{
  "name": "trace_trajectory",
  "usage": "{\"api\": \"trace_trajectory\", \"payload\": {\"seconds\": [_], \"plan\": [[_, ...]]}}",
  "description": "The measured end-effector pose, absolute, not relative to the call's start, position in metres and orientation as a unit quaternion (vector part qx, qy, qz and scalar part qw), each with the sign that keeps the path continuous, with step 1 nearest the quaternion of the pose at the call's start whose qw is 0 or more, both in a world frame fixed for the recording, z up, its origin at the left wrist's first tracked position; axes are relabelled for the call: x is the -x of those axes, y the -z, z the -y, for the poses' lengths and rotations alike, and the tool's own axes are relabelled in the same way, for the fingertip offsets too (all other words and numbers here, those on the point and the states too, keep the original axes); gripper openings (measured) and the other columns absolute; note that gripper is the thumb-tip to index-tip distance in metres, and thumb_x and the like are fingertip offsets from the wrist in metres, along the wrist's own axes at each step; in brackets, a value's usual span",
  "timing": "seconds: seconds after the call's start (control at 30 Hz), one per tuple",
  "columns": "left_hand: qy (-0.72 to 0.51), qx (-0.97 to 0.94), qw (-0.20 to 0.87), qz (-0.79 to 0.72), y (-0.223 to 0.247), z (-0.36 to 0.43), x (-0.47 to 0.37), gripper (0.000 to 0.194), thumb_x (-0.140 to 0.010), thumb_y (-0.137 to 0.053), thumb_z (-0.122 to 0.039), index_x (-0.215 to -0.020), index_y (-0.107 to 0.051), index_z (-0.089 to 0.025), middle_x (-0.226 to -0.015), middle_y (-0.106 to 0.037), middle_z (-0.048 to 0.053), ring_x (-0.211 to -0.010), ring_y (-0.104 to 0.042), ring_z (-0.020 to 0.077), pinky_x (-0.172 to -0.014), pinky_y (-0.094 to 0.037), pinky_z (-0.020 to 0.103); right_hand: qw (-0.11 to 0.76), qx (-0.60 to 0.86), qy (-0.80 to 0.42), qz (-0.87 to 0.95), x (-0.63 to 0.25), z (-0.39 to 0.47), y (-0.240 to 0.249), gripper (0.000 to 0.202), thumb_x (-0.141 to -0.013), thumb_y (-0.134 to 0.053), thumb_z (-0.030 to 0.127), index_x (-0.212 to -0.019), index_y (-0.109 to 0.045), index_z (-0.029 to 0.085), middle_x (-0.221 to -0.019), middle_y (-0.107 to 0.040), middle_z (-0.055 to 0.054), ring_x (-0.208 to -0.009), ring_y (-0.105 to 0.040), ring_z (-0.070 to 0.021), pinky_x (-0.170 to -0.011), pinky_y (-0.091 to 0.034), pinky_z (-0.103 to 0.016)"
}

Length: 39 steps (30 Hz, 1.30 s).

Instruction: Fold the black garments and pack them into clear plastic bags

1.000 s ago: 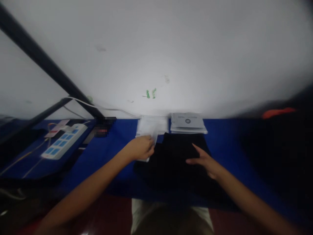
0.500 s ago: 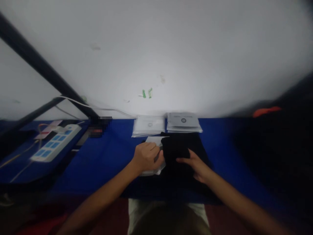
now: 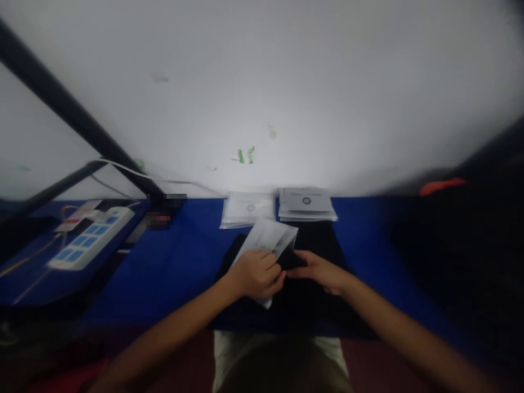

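My left hand is closed on a whitish translucent plastic bag, which is tilted with its open-looking end up and to the right. Between thumb and fingers, my right hand pinches a folded black cloth at the bag's right side. Part of the cloth is hidden behind my left fingers, and I cannot tell how much is inside the bag. Beneath both hands lies a wide black fabric; its lower part merges into shadow.
Along the wall are a left stack of plastic packets and a right stack with a printed round logo. A white power strip with cables lies on the blue tabletop at left. A dark bulk fills the right.
The bag has lifted and turned up to the right in my left hand. My right hand has shifted left with the black cloth, bringing both hands close together.
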<state>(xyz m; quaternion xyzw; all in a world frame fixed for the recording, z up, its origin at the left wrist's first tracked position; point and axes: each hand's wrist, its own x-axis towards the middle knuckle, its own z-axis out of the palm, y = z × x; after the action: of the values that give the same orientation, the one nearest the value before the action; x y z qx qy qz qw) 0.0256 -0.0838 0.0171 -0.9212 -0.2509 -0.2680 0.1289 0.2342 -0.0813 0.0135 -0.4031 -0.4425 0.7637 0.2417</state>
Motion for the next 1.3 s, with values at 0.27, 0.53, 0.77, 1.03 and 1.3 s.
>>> {"api": "trace_trajectory", "payload": {"seconds": [0.27, 0.53, 0.77, 1.03, 1.3], "plan": [[0.225, 0.929, 0.136, 0.261, -0.008, 0.094, -0.020, 0.024, -0.086, -0.053, -0.023, -0.063, -0.057, -0.018, -0.059, -0.052, 0.002, -0.054, -0.052, 0.0155, -0.048, -0.035, 0.028, 0.373, 0.425, -0.709, 0.421, -0.218, 0.074, 0.002, 0.043, -0.072, -0.077, 0.027, -0.113, -0.067, 0.023, -0.111, -0.073, -0.002, -0.116, -0.060, -0.0244, -0.111, -0.033, -0.041], [0.018, 0.941, 0.034, 0.336, -0.004, 0.105, -0.008, 0.018, -0.082, -0.056, -0.030, -0.079, -0.062, -0.014, -0.072, -0.064, 0.008, -0.059, -0.062, 0.0225, -0.052, -0.047, 0.034, 0.417, 0.448, -0.697, 0.373, -0.219, 0.072, 0.001, 0.043, -0.070, -0.076, 0.024, -0.112, -0.066, 0.024, -0.109, -0.074, -0.002, -0.113, -0.062, -0.0255, -0.107, -0.038, -0.042], [0.018, 0.946, 0.041, 0.320, -0.006, 0.109, -0.014, 0.016, -0.092, -0.050, -0.028, -0.096, -0.058, -0.014, -0.072, -0.065, 0.006, -0.061, -0.065, 0.0217, -0.053, -0.048, 0.031, 0.496, 0.415, -0.732, 0.214, -0.206, 0.066, 0.008, 0.044, -0.065, -0.068, 0.015, -0.108, -0.065, 0.025, -0.090, -0.076, -0.001, -0.089, -0.072, -0.0256, -0.083, -0.055, -0.041], [0.055, 0.949, 0.063, 0.305, -0.014, 0.105, -0.025, 0.011, -0.091, -0.048, -0.017, -0.098, -0.056, -0.015, -0.073, -0.062, 0.004, -0.060, -0.062, 0.0197, -0.049, -0.043, 0.029, 0.540, 0.442, -0.589, 0.407, -0.199, 0.049, 0.031, 0.046, -0.066, -0.059, 0.016, -0.111, -0.062, 0.024, -0.110, -0.072, -0.004, -0.115, -0.061, -0.0266, -0.105, -0.041, -0.047], [0.081, 0.953, 0.052, 0.289, -0.006, 0.103, -0.042, 0.012, -0.086, -0.049, -0.012, -0.094, -0.057, -0.016, -0.078, -0.056, 0.004, -0.066, -0.058, 0.0188, -0.052, -0.044, 0.029, 0.454, 0.470, -0.541, 0.529, -0.193, 0.041, 0.045, 0.033, -0.073, -0.060, 0.021, -0.106, -0.065, 0.022, -0.110, -0.071, -0.007, -0.116, -0.058, -0.0281, -0.104, -0.041, -0.049]]}}
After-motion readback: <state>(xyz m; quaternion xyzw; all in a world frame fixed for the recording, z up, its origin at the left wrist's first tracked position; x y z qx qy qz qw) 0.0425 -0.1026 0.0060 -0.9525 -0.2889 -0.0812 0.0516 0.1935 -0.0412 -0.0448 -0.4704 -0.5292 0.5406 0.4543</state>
